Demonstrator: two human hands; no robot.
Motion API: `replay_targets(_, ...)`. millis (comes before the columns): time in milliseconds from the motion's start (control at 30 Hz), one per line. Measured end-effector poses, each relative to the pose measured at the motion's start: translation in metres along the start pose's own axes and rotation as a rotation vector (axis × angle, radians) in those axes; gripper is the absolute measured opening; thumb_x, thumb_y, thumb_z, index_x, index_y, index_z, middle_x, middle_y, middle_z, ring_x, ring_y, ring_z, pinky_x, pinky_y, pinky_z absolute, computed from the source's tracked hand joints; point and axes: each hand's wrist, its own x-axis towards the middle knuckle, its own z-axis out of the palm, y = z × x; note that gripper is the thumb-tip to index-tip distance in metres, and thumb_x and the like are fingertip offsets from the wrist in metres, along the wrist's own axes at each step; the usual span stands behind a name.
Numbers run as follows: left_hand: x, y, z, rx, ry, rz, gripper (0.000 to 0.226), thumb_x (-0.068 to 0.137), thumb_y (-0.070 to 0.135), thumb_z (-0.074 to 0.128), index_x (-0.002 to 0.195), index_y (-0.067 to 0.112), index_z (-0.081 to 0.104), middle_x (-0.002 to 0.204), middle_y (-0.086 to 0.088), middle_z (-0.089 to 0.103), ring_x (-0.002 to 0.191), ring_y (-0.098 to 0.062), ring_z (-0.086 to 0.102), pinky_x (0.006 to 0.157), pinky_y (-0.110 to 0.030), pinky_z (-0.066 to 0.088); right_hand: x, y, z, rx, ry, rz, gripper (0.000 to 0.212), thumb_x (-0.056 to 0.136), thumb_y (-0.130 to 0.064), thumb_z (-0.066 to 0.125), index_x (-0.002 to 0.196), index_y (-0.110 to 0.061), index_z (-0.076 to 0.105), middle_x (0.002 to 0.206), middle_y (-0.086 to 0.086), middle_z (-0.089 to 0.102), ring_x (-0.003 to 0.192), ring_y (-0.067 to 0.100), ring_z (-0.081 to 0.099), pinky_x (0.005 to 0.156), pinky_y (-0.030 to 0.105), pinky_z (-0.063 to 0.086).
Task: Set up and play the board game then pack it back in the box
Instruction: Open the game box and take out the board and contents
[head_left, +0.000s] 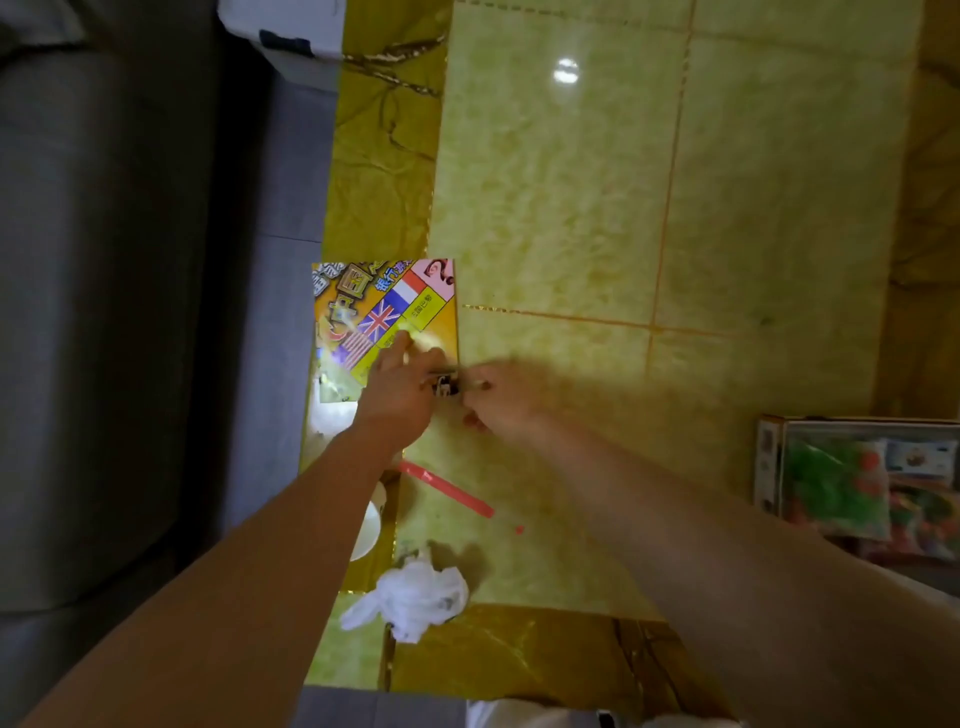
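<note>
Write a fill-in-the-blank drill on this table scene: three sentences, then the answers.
1. The open box sits to the person's ____.
2. The crumpled bag near the table's front edge is ____ in colour.
3. The left hand grips a small item, which the blurred right hand also reaches, beside the board printed with ____.

Missing words: right; white; flags.

Glossy yellow-green tabletop (571, 208) beside a grey sofa (104, 312).

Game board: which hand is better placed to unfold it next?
Left, probably. The left hand overlaps the near corner of the game board; the blurred right hand sits off it, over the table.
</note>
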Motion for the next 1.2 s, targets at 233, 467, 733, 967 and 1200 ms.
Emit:
replay_targets(233, -0.009, 0.035, 0.014, 0.190, 0.218, -0.108, 0.036, 0.087, 0.011, 0.053, 0.122, 0.011, 0.057, 0.137, -0.018, 0.043, 0.125, -0.037, 0.038, 0.101, -0.044, 0.034, -0.033, 0.050, -0.069, 0.155, 0.181, -0.017, 0.027, 0.094, -0.001, 0.051, 0.119, -0.004, 0.060, 0.097, 0.017, 0.064, 0.058, 0.009, 0.057, 0.042, 0.009, 0.040)
replay_targets(467, -0.051, 0.161, 0.093, 0.035, -0.104, 0.097, 0.027, 0.097, 0.019, 0.045, 0.118, 0.017, 0.061, 0.114, -0.009, 0.066, 0.105, -0.030, 0.060, 0.088, -0.036, 0.047, -0.110, 0.153, -0.170, 0.165, 0.511, -0.035, 0.022, 0.094, 0.001, 0.047, 0.097, -0.013, 0.064, 0.077, 0.002, 0.064, 0.062, 0.009, 0.061, 0.058, 0.016, 0.050)
replay_targets(733, -0.099, 0.253, 0.244, -0.103, -0.471, 0.059, 0.037, 0.095, 0.030, 0.051, 0.130, 0.016, 0.052, 0.123, -0.012, 0.061, 0.112, -0.033, 0.059, 0.094, -0.040, 0.049, -0.176, 0.294, -0.256, -0.046, 0.924, 0.210, 0.007, 0.093, -0.016, 0.053, 0.100, -0.015, 0.054, 0.112, 0.006, 0.054, 0.090, 0.023, 0.056, 0.077, 0.038, 0.050)
replay_targets(967, -0.099, 0.276, 0.304, -0.036, -0.296, -0.108, 0.046, 0.086, 0.023, 0.063, 0.119, 0.004, 0.038, 0.108, -0.017, 0.066, 0.092, -0.039, 0.066, 0.081, -0.039, 0.052, -0.190, 0.390, -0.304, 0.069, 0.866, 0.516, 0.055, 0.084, -0.018, 0.059, 0.135, -0.010, 0.038, 0.133, 0.021, 0.050, 0.119, 0.037, 0.052, 0.102, 0.052, 0.042)
replay_targets(1200, -0.081, 0.268, 0.268, 0.089, -0.046, -0.117, 0.026, 0.094, 0.024, 0.053, 0.111, 0.005, 0.049, 0.106, -0.016, 0.065, 0.098, -0.038, 0.062, 0.085, -0.039, 0.048, -0.171, 0.374, -0.297, 0.072, 0.785, 0.425, 0.011, 0.087, -0.026, 0.053, 0.098, -0.026, 0.052, 0.092, 0.004, 0.064, 0.083, 0.026, 0.065, 0.076, 0.044, 0.055)
